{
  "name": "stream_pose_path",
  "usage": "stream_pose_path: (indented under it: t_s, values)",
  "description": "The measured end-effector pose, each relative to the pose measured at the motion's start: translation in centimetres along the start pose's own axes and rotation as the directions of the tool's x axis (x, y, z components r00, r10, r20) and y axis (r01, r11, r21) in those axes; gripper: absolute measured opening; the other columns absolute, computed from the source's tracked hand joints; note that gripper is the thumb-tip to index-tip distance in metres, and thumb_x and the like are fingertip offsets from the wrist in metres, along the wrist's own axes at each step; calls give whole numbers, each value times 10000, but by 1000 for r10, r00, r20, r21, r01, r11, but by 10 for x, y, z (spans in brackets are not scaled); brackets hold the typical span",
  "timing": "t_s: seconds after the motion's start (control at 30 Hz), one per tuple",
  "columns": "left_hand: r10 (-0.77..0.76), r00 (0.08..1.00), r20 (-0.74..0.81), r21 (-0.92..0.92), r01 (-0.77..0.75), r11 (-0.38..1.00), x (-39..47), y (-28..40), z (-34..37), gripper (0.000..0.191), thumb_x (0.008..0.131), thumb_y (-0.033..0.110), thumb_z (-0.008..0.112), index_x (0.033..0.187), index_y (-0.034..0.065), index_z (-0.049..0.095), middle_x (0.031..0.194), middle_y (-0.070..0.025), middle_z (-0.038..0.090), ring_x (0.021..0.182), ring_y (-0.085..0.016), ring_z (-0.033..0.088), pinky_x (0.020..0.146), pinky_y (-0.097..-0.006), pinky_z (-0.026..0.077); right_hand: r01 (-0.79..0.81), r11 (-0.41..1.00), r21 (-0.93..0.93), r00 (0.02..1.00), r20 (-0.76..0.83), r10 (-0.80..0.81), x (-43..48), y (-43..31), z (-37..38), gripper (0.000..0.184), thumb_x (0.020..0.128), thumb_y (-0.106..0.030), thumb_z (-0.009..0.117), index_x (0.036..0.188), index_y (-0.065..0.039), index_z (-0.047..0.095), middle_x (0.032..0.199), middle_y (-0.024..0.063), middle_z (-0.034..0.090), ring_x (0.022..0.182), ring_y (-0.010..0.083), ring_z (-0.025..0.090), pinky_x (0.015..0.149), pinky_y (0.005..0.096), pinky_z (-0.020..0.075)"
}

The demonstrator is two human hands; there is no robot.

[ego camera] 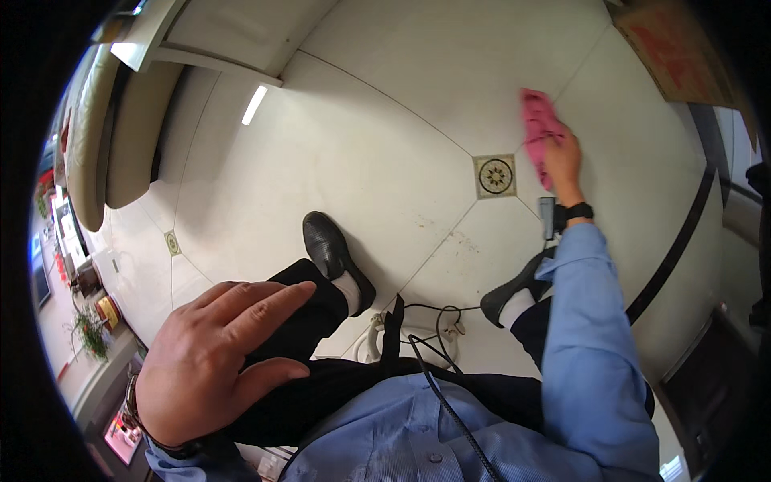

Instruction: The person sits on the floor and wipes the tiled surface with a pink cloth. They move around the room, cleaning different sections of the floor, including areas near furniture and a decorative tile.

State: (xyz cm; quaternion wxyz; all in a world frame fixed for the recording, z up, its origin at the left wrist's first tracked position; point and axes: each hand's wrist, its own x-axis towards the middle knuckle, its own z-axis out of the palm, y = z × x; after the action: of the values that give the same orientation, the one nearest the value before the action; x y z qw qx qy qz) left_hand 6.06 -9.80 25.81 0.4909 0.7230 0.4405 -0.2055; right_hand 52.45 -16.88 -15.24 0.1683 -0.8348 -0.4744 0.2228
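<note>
My right hand [564, 162] grips a pink cloth [539, 117] against the pale tiled floor, just right of a square patterned inset tile [495, 176]. A small grey device [547, 215] is strapped at my right wrist, beside a black band. My left hand [211, 355] is held above my left thigh, palm down, thumb and fingers apart, with nothing in it. Small brownish crumbs or smears [464, 242] lie on the floor tiles [373, 175] between my black shoes.
A cream padded seat [135, 132] and a white furniture panel [223, 36] stand at the upper left. At the upper right is a cardboard box [680, 54]. A black cable [443, 394] hangs over my shirt, near a white stool or chair frame [373, 340] under me.
</note>
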Motion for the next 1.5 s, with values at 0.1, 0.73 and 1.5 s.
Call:
stream_pose_path:
  t_s: [0.1,0.73,1.5]
  values:
    - [-23,1000,21,-17,24,1000,-2,-4,4,641,846,354,810,1390,65,632,1162,-158,718,1022,-344,697,888,-424,574,-42,994,-96,998,-55,37,27,48,0,369,873,-175,658,1230,-120,732,1112,234,726,1047,457,672,929,514,533]
    - [36,998,44,8,-37,999,14,8,2,746,779,388,848,1399,42,617,1199,-192,708,1053,-390,690,907,-457,562,149,951,271,746,601,-288,-162,-171,113,388,875,-98,629,1251,-138,715,1194,172,651,1111,387,653,938,467,547]
    - [27,999,46,-64,-24,998,30,-30,-16,682,814,389,845,1379,66,641,1169,-136,729,997,-324,713,830,-411,587,336,929,156,919,164,-359,55,-188,207,379,905,4,565,1256,-91,674,1272,202,673,1185,411,629,997,476,540]
